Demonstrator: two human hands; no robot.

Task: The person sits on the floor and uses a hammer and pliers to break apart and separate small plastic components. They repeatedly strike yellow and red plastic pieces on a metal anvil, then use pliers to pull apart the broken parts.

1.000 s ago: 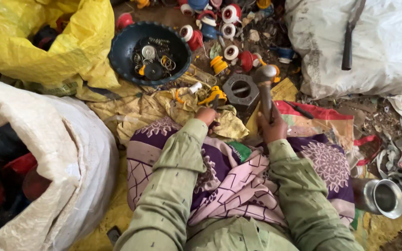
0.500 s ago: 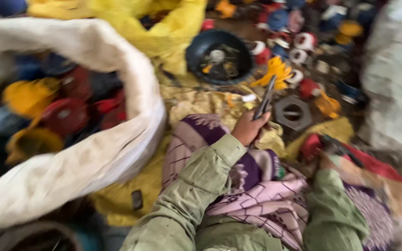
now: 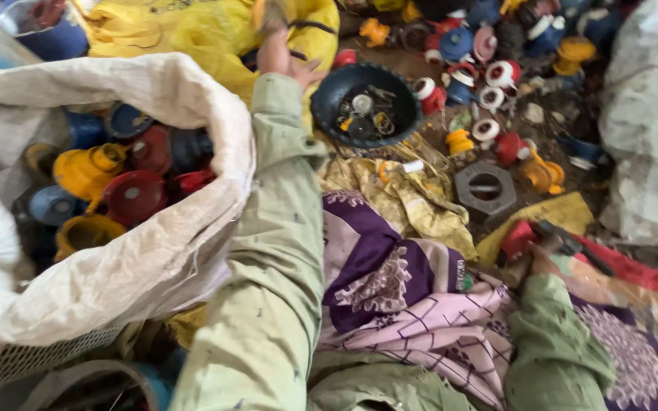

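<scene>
Since half a second ago the left hand (image 3: 287,57) has left the lap and stretched forward to the yellow sack (image 3: 192,34) at the far edge of the heap, past the rim of the black bowl (image 3: 329,103). Its fingers are curled near the yellow cloth, and something brownish and blurred shows above them; I cannot tell whether they grip it or only touch the sack. The green sleeve (image 3: 276,251) runs straight up the middle, lying along the open mouth of the white sack (image 3: 116,266), which sits at the near left and is full of red, yellow and blue plastic caps (image 3: 127,194). The right hand (image 3: 531,255) stays low near the right knee, mostly hidden; it seems closed around a dark tool handle (image 3: 565,242) with a red piece (image 3: 515,237) beside it, though the blur leaves that uncertain. The bowl holds small metal rings and bits, probably sorted out from the caps, and stands within easy reach of both arms. A grey hexagonal nut (image 3: 485,189) lies on the ground just right of the bowl, by the yellow cloth over the lap (image 3: 405,202). More caps (image 3: 496,76) are scattered along the far right, and a second white sack (image 3: 649,152) closes off the right edge. The stretched arm crosses close to the bowl's rim.
</scene>
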